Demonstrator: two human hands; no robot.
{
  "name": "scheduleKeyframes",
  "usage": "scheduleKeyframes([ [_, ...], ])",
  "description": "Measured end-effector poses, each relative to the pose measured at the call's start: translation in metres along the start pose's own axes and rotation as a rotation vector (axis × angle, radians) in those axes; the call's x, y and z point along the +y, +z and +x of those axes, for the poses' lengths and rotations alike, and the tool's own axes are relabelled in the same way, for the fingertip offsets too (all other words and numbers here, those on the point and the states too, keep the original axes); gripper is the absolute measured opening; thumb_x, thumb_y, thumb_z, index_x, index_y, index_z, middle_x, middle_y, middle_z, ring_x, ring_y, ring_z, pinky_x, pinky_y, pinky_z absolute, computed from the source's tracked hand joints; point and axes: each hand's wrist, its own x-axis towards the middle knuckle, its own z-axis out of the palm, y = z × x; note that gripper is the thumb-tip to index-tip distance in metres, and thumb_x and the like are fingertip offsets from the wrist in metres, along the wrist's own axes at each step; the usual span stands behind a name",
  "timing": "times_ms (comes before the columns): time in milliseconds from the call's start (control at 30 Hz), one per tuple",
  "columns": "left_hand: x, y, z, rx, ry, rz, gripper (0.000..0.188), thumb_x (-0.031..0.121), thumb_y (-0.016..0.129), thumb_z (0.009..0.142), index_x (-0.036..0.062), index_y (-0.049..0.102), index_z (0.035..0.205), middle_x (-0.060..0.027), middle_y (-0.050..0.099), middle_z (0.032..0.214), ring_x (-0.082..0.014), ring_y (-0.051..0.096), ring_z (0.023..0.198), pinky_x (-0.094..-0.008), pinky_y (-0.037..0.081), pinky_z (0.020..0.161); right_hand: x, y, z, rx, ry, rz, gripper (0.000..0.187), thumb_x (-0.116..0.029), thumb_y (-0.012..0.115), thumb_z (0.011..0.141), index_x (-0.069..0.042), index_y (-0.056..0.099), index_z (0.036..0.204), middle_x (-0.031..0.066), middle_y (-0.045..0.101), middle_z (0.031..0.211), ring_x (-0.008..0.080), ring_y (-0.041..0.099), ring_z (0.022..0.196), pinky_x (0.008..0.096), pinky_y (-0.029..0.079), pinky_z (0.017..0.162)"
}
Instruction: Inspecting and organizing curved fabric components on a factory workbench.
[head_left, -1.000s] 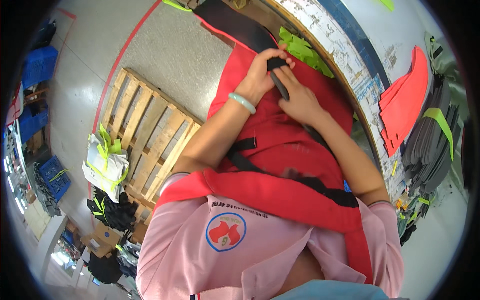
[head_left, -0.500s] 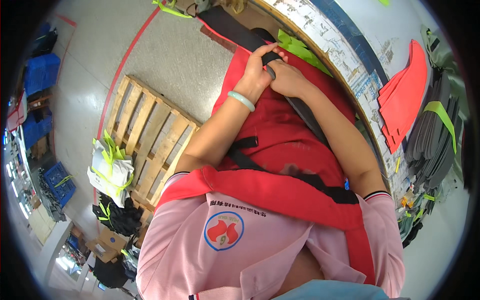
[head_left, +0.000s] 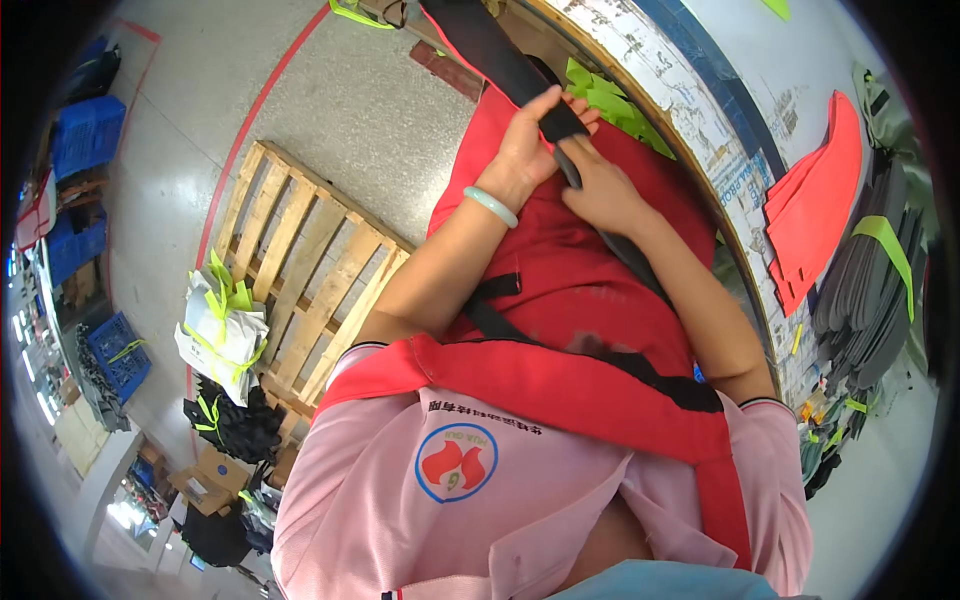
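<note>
Prob. mid-job, L hand loosely holding blk strip, R hand gripping narrow dk strap; amt left unclear.

A red apron is overlapping a pink shirt that's sporting a blue-ringed red emblem; a pale-green bangle is showing!

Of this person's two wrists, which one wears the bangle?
The left hand's: a pale green bangle circles that wrist, while the right hand's is bare.
</note>
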Motion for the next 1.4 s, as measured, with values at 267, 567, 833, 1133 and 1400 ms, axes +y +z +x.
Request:
scheduleKeyframes([
  [267,-0.002,0.003,0.011,0.004,0.039,-0.049,0.021,0.008,0.06,0.084,0.0007,0.055,0.103,-0.0085,0.058,0.078,-0.0256,0.058,0.073,-0.0443,0.053,0.078,-0.001,-0.009,0.035,-0.081,0.04,-0.104,0.031,-0.014,0.053,0.078,-0.003,0.051,0.107,0.0235,0.056,0.117,0.0414,0.058,0.103,0.0506,0.047,0.085],
  [567,-0.007,0.001,0.006,-0.081,0.043,0.014,0.024,0.014,0.056,0.089,-0.0027,0.055,0.105,-0.0107,0.058,0.088,-0.0285,0.059,0.087,-0.0453,0.05,0.09,-0.009,-0.013,0.016,0.06,0.02,-0.059,0.045,-0.013,0.055,0.075,-0.006,0.048,0.118,0.0197,0.047,0.131,0.0413,0.054,0.11,0.0476,0.046,0.09],
  [833,-0.008,-0.002,0.001,0.036,0.047,0.029,0.019,0.022,0.063,0.089,0.0041,0.057,0.092,-0.0119,0.061,0.086,-0.0296,0.063,0.084,-0.0453,0.054,0.081,-0.003,0.001,-0.008,0.104,-0.049,-0.086,0.037,-0.013,0.055,0.075,-0.007,0.049,0.111,0.0196,0.053,0.123,0.0406,0.055,0.108,0.0488,0.046,0.087],
  [1133,0.003,-0.002,0.002,0.004,0.04,-0.031,0.02,0.005,0.059,0.081,0.0018,0.052,0.1,-0.0097,0.056,0.076,-0.0257,0.058,0.072,-0.0432,0.053,0.078,-0.019,-0.004,-0.011,-0.004,0.004,-0.036,0.053,-0.012,0.057,0.072,-0.009,0.048,0.125,0.0215,0.043,0.138,0.0416,0.055,0.109,0.0487,0.046,0.088],
  [1400,-0.006,0.002,0.006,-0.056,0.006,0.037,0.021,0.015,0.058,0.089,-0.0018,0.056,0.103,-0.0119,0.061,0.091,-0.032,0.061,0.095,-0.0461,0.051,0.089,-0.006,-0.017,0.024,-0.07,0.065,-0.107,0.059,-0.013,0.057,0.073,-0.011,0.045,0.131,0.0159,0.04,0.143,0.0398,0.053,0.115,0.0483,0.048,0.088],
])
